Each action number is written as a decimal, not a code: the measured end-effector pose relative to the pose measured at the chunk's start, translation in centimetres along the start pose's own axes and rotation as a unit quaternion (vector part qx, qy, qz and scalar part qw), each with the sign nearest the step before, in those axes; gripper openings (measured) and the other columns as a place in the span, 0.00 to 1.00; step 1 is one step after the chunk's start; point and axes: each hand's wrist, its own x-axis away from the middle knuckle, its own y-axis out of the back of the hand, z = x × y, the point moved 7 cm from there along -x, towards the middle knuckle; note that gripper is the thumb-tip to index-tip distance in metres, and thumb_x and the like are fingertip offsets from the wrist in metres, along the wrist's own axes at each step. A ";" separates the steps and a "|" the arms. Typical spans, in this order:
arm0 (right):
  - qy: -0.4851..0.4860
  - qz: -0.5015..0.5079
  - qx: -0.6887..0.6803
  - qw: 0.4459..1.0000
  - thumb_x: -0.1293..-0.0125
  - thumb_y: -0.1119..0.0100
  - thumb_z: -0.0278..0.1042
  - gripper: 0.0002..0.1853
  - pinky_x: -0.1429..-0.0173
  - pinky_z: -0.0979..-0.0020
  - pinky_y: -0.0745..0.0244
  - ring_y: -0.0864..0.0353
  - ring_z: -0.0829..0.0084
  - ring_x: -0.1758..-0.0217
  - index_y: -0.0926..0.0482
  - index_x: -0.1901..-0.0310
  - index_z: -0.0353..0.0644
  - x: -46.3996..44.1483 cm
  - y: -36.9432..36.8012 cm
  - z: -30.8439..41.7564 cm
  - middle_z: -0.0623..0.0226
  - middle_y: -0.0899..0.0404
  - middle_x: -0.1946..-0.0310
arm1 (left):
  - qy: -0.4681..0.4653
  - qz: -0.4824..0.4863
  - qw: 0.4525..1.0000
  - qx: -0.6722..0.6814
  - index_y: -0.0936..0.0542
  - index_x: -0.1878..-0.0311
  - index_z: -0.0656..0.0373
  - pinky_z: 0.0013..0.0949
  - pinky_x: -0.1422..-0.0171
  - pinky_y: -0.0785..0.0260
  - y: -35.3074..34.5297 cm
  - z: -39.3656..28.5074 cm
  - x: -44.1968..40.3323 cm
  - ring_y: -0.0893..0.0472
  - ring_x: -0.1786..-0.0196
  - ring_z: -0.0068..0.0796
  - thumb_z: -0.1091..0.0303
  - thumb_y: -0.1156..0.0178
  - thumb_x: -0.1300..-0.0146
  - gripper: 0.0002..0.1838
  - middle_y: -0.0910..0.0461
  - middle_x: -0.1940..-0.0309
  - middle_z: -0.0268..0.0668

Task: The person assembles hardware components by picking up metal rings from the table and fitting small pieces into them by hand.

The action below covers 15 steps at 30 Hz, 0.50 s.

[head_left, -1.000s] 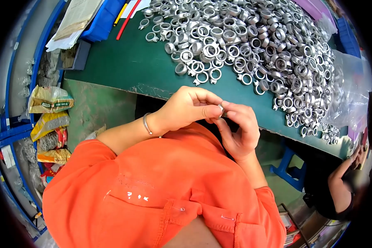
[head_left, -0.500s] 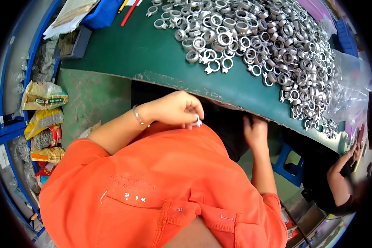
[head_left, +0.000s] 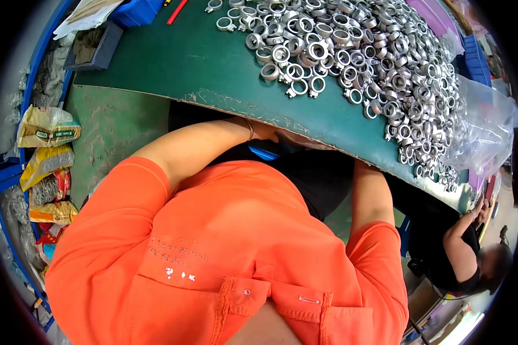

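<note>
Orange short-sleeved shirt (head_left: 224, 224), white marks (head_left: 170, 270); thin bracelet (head_left: 250, 130); black trousers (head_left: 319, 175).

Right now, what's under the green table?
Part of the left hand peeks out, and the right forearm reaches under. The tabletop covers the right hand and anything deeper.

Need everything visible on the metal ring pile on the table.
The pile of metal rings is a loose heap of silver-grey, metallic-looking rings, many with a small lug on the outer rim. They lie at mixed angles, overlapping and stacked in places, thinning to scattered rings at the left. The heap rests on the green tabletop and runs out of the picture at the top. A clear plastic bag borders its right side.
</note>
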 end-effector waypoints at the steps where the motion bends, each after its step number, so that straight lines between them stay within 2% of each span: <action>1: -0.009 -0.001 0.003 1.000 0.35 0.51 0.36 0.17 0.39 0.57 0.36 0.30 0.47 0.44 0.27 0.46 0.40 -0.2 0.2 -0.5 0.47 0.27 0.48 | 0.050 0.000 0.999 -0.015 0.20 0.56 0.58 0.43 0.47 0.33 -0.3 0.9 0.4 0.23 0.53 0.48 0.70 0.48 0.43 0.12 0.22 0.54 0.48; 4: -0.030 -0.014 0.015 0.999 0.35 0.51 0.36 0.17 0.39 0.57 0.36 0.30 0.47 0.44 0.27 0.46 0.40 0.0 0.1 -0.4 0.47 0.27 0.48 | 0.188 -0.008 0.980 -0.071 0.21 0.55 0.59 0.43 0.44 0.35 -0.3 3.2 1.5 0.24 0.51 0.48 0.71 0.49 0.43 0.14 0.22 0.53 0.49; 5: -0.029 -0.020 0.010 0.999 0.35 0.51 0.36 0.17 0.40 0.57 0.36 0.30 0.47 0.44 0.27 0.46 0.40 0.4 -0.4 0.9 0.47 0.28 0.48 | 0.194 0.029 0.977 -0.089 0.22 0.53 0.62 0.44 0.40 0.38 -2.0 4.7 2.6 0.26 0.48 0.49 0.72 0.51 0.43 0.15 0.24 0.51 0.51; 6: -0.029 -0.024 0.001 0.999 0.35 0.51 0.36 0.17 0.40 0.57 0.36 0.30 0.47 0.44 0.27 0.46 0.40 0.9 -1.1 2.9 0.47 0.28 0.48 | 0.167 0.080 0.974 -0.129 0.23 0.51 0.64 0.43 0.39 0.38 -1.5 3.6 3.7 0.27 0.46 0.50 0.74 0.53 0.44 0.17 0.25 0.50 0.54; 7: -0.020 -0.021 -0.017 0.999 0.35 0.51 0.36 0.17 0.40 0.57 0.36 0.30 0.47 0.44 0.27 0.46 0.40 1.1 -2.3 6.1 0.47 0.28 0.48 | 0.133 0.064 0.985 -0.089 0.24 0.49 0.64 0.41 0.37 0.40 -1.1 3.0 4.4 0.29 0.43 0.51 0.75 0.53 0.44 0.19 0.26 0.48 0.54; 8: -0.008 -0.011 -0.033 0.999 0.35 0.51 0.36 0.17 0.40 0.57 0.36 0.30 0.47 0.44 0.27 0.46 0.40 2.0 -3.6 9.9 0.47 0.28 0.48 | 0.138 0.067 0.987 -0.042 0.26 0.47 0.65 0.40 0.35 0.41 0.8 0.9 4.4 0.30 0.41 0.50 0.74 0.53 0.44 0.20 0.27 0.46 0.53; 10: 0.007 -0.002 -0.054 0.999 0.35 0.51 0.36 0.17 0.40 0.57 0.36 0.30 0.48 0.44 0.27 0.46 0.40 3.4 -4.5 13.7 0.47 0.28 0.48 | 0.154 0.001 0.987 -0.041 0.25 0.48 0.63 0.40 0.39 0.38 0.3 2.0 5.2 0.28 0.45 0.49 0.73 0.51 0.44 0.19 0.26 0.49 0.52; 12: -0.012 -0.005 -0.046 0.999 0.35 0.51 0.36 0.17 0.40 0.57 0.36 0.30 0.48 0.44 0.27 0.46 0.40 3.3 -4.0 11.3 0.47 0.28 0.48 | 0.168 0.029 0.985 -0.031 0.23 0.51 0.62 0.40 0.42 0.36 1.8 0.5 4.0 0.26 0.48 0.49 0.73 0.49 0.45 0.17 0.24 0.51 0.51; 15: -0.042 -0.010 -0.012 0.999 0.35 0.51 0.36 0.17 0.40 0.56 0.36 0.30 0.48 0.44 0.27 0.46 0.41 3.3 -0.9 2.5 0.47 0.28 0.47 | 0.184 0.098 0.978 -0.030 0.20 0.55 0.61 0.41 0.48 0.33 0.6 0.9 3.7 0.23 0.54 0.47 0.71 0.46 0.46 0.14 0.21 0.57 0.50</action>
